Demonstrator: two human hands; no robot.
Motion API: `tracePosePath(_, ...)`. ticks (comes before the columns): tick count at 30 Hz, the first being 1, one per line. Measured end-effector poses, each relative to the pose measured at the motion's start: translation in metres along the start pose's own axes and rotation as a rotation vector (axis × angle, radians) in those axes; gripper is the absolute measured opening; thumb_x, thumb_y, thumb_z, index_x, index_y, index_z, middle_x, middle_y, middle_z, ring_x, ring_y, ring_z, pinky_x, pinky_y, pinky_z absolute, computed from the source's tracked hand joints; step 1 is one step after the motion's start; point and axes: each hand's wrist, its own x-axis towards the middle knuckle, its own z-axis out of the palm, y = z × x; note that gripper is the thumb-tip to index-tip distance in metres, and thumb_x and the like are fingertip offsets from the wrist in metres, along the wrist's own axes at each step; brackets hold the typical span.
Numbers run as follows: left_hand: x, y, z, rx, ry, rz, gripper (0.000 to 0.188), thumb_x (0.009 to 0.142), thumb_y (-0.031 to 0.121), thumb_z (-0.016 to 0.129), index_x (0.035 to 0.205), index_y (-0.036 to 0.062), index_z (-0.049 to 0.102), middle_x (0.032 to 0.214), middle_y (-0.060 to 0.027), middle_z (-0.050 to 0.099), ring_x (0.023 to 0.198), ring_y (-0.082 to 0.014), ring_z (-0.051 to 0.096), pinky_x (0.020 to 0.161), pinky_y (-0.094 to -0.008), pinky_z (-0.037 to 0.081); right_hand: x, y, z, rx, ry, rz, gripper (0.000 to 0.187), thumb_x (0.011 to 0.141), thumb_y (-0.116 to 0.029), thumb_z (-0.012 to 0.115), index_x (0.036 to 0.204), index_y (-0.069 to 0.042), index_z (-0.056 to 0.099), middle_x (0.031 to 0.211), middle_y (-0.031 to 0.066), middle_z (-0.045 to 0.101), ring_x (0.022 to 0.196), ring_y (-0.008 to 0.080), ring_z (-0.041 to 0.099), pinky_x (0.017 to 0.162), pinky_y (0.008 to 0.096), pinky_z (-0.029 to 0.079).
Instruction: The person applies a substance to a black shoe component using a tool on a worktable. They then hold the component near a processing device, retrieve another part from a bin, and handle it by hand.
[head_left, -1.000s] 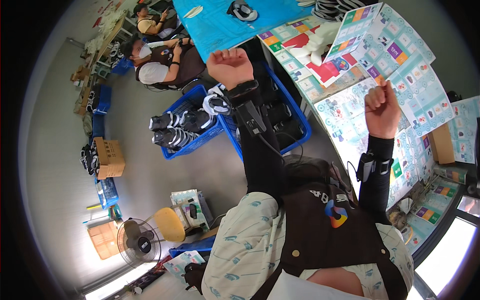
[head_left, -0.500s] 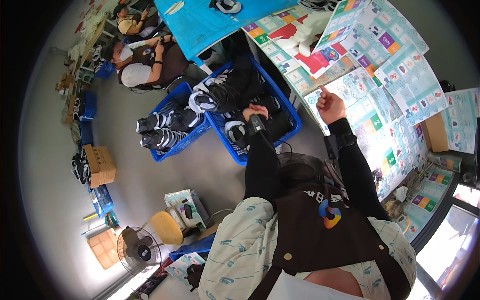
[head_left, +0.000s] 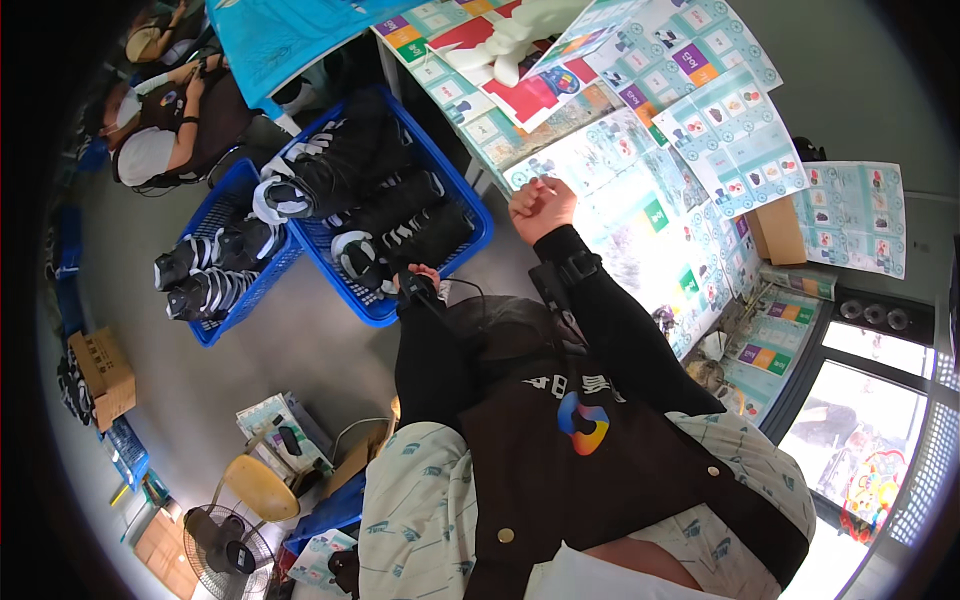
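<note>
My left hand [head_left: 420, 277] is low by the near rim of a blue plastic basket [head_left: 474, 244]; the wrist device and sleeve hide most of its fingers, so its grip cannot be made out. Inside that basket lie black-and-white high-top sneakers [head_left: 290, 190], several in a pile. My right hand [head_left: 543, 208] is raised at the near edge of the paper-covered table [head_left: 610, 190], its fingers curled in and no object showing in them. Both wrists carry black devices over black sleeves.
A second blue basket [head_left: 228, 325] of sneakers stands to the left. White foot-shaped forms [head_left: 507, 50] rest on a red-and-white sheet on the table. Two seated people are at the far left by a blue-covered table [head_left: 290, 40]. A fan [head_left: 235, 555] and yellow stool [head_left: 262, 487] stand lower left.
The view has swung, shifting the scene left. My left hand has come back from over the sneakers to the basket's near rim. My right hand's extended finger has curled in.
</note>
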Motion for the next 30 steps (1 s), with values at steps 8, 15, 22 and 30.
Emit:
tracePosePath(8, -0.251, -0.003, 0.182, 0.9, -1.077, -0.364, 0.044, 0.102, 0.004, 0.05, 0.145, 0.0004, 0.057, 0.073, 0.0054, 0.04, 0.064, -0.0055, 0.039, 0.062, -0.0216, 0.037, 0.029, -0.098, -0.021, 0.34, 0.264, -0.467, 0.026, 0.089, -0.024, 0.048, 0.069, -0.011, 0.037, 0.059, 0.0007, 0.034, 0.051, 0.0156, 0.028, 0.051, 0.0331, 0.022)
tracePosePath(15, -0.348, -0.027, 0.245, 1.537, -1.592, -0.021, 0.061, 0.099, 0.012, 0.063, 0.158, 0.0176, 0.048, 0.078, 0.0066, 0.052, 0.07, -0.003, 0.046, 0.062, -0.0223, 0.041, 0.08, -0.112, -0.093, 0.23, 0.277, -0.47, 0.032, 0.087, -0.031, 0.049, 0.061, -0.018, 0.037, 0.053, -0.0026, 0.036, 0.048, 0.0178, 0.034, 0.049, 0.0374, 0.029)
tracePosePath(22, -0.321, 0.01, 0.243, 0.236, -1.197, -0.339, 0.035, 0.102, 0.006, 0.056, 0.135, 0.0163, 0.052, 0.069, 0.0023, 0.036, 0.06, -0.0113, 0.037, 0.06, -0.0274, 0.031, 0.07, -0.108, -0.092, 0.207, 0.235, -0.431, 0.024, 0.088, -0.017, 0.05, 0.068, -0.015, 0.037, 0.059, -0.0025, 0.035, 0.049, 0.0136, 0.03, 0.051, 0.0304, 0.029)
tracePosePath(30, -0.277, 0.069, 0.226, 0.113, -0.985, -0.093, 0.035, 0.112, 0.035, 0.049, 0.13, 0.0098, 0.064, 0.07, 0.0025, 0.041, 0.065, -0.0114, 0.041, 0.066, -0.0279, 0.038, -0.011, -0.04, 0.033, -0.628, -0.197, -0.142, 0.016, 0.101, -0.023, 0.058, 0.095, -0.008, 0.058, 0.065, -0.0006, 0.042, 0.053, 0.0124, 0.037, 0.048, 0.0287, 0.026)
